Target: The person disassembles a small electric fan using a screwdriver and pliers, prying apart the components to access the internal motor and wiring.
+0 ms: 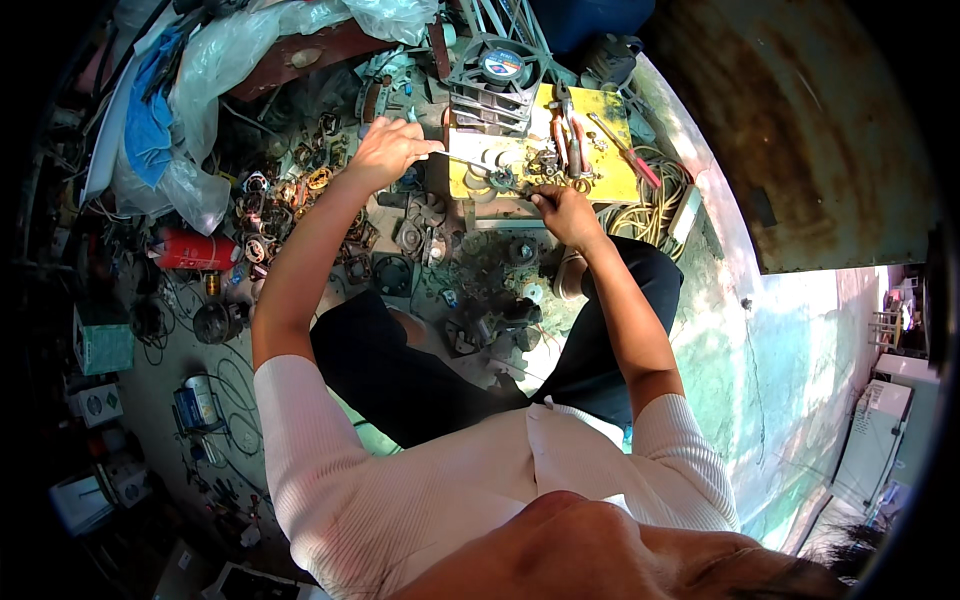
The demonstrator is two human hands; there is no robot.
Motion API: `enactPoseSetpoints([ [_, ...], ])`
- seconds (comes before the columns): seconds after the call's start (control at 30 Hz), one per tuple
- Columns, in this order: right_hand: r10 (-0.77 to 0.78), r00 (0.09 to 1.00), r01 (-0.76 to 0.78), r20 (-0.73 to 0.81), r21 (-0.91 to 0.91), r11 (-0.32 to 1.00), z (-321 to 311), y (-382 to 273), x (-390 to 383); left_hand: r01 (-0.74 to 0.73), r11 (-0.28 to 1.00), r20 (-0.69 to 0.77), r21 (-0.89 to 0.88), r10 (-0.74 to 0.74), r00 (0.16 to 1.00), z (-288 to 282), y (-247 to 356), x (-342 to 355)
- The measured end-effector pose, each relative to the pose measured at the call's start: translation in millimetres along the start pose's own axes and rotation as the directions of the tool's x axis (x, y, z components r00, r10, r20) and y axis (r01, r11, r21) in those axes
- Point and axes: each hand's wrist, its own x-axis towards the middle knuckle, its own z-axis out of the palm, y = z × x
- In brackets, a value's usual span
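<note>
My left hand [388,158] is closed around a tool with a thin metal shaft [462,159]; its handle is hidden in my fist. The shaft points right, its tip at a small dark round part [503,180] by the near edge of a yellow board [465,130]. Fingers of my right hand [566,214] pinch at the right side of that part, which looks like a piece of a small motor. Beyond it on the board lie small rings and bits [545,163], red-handled pliers [575,150] and a screwdriver with a red handle [640,166].
A square cooling fan [497,85] stands at the board's far left corner. Several motor parts and coils [300,190] litter the floor to the left, near a red cylinder [195,250]. Coiled yellow cable [655,205] lies right of the board. A rusty metal panel [820,130] rises at right.
</note>
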Motion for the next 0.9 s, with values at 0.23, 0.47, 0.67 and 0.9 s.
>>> enactPoseSetpoints([
  [0.23, 0.017, 1.000, -0.017, 0.013, -0.028, 0.999, -4.9, -2.4, -0.7, -0.005, 1.000, 0.088, 0.012, 0.004, 0.996, -5.0, 5.2, -0.3],
  [0.47, 0.009, 0.993, -0.022, -0.118, -0.102, 0.995, 4.7, -10.6, -18.4, -0.005, 0.995, 0.044, -0.102, 0.010, 0.999, -4.3, 24.5, -21.8],
  [0.67, -0.120, 0.975, 0.094, -0.188, -0.140, 0.986, 4.4, 8.6, -8.4, -0.035, 0.995, -0.007, -0.090, 0.035, 0.999, 2.5, 21.4, -30.1],
  [0.9, -0.135, 0.967, 0.110, -0.216, -0.125, 0.986, 5.0, 7.4, -8.4, 0.030, 0.984, -0.026, -0.175, -0.036, 0.999, 9.3, 36.0, -41.7],
])
